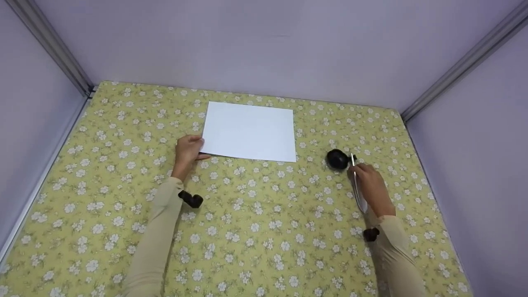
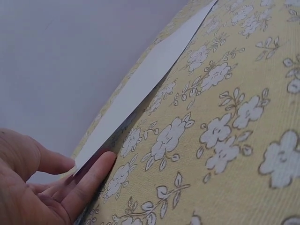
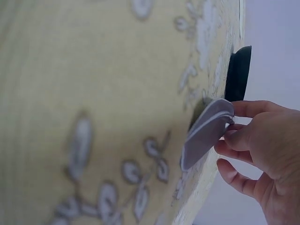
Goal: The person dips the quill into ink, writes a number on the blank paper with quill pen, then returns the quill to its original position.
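A white sheet of paper (image 1: 249, 132) lies toward the back of the flowered cloth. My left hand (image 1: 188, 152) pinches its near left corner, thumb above and fingers beneath; in the left wrist view the sheet's edge (image 2: 145, 79) is lifted slightly there. On the right, my right hand (image 1: 373, 187) pinches a thin, flat grey thing with rounded ends (image 3: 206, 136), tilted up on its edge. Its exact kind cannot be told. Just left of that hand sits a small black bowl-shaped thing (image 1: 337, 159), with a short black part partly behind the grey thing.
A yellow cloth with white flowers (image 1: 255, 231) covers the table. Pale panels (image 1: 255, 49) stand at the back and both sides, with metal posts (image 1: 62, 53) at the corners. Each sleeve bears a black wrist camera (image 1: 191, 199).
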`<act>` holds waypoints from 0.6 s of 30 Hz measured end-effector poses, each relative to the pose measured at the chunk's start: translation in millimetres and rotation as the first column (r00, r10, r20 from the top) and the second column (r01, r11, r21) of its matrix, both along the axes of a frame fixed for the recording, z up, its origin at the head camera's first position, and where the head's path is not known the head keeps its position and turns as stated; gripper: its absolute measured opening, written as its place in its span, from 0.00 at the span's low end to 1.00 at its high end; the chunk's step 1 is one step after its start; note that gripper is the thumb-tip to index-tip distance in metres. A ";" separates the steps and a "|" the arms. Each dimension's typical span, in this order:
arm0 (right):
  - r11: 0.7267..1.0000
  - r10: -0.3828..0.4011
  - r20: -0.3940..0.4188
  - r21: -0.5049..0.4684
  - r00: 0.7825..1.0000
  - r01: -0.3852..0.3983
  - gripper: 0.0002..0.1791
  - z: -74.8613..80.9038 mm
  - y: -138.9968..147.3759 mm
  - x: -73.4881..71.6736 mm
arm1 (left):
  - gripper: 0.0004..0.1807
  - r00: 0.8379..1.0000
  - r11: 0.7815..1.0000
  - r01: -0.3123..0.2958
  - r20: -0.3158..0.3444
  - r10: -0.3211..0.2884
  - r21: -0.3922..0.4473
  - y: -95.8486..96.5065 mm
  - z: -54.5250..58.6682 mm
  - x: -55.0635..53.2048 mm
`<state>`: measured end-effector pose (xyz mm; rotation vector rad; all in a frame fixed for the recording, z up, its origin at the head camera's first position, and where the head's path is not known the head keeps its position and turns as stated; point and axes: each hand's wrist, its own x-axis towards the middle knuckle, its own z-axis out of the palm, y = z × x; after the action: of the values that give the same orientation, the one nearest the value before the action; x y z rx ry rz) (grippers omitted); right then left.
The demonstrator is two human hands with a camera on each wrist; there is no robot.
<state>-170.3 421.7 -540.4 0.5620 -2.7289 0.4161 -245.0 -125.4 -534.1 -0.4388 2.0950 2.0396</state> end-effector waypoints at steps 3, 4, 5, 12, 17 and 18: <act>1.000 -0.005 -0.002 0.023 1.000 0.005 0.12 -1.0 0.0 0.4 | 0.25 1.000 1.000 0.000 0.004 0.000 0.004 -1.5 -1.1 0.2; 0.999 -0.008 -0.001 0.031 1.000 0.008 0.12 -1.3 0.3 0.7 | 0.24 1.000 1.000 -0.002 0.004 0.002 0.008 -1.8 -1.4 0.3; 0.999 -0.012 -0.001 0.039 1.000 0.012 0.12 -1.5 0.6 0.7 | 0.24 1.000 1.000 0.000 0.003 0.000 0.013 -2.2 -1.7 0.5; 0.996 -0.023 -0.002 0.085 1.000 0.023 0.12 -1.6 2.5 1.4 | 0.24 1.000 1.000 0.000 -0.009 0.000 0.001 -2.9 -2.5 2.4; 0.993 -0.021 -0.023 0.120 1.000 0.023 0.11 1.0 2.6 3.2 | 0.23 1.000 1.000 -0.006 -0.010 0.006 -0.002 -2.9 -4.5 1.4; 0.992 -0.019 -0.025 0.128 1.000 0.022 0.11 1.1 2.5 3.5 | 0.23 1.000 1.000 -0.007 -0.009 0.007 0.003 -3.3 -5.1 1.7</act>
<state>-166.8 424.2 -539.3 0.5676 -2.7505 0.2287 -243.3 -128.7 -539.2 -0.4385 2.0980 2.0522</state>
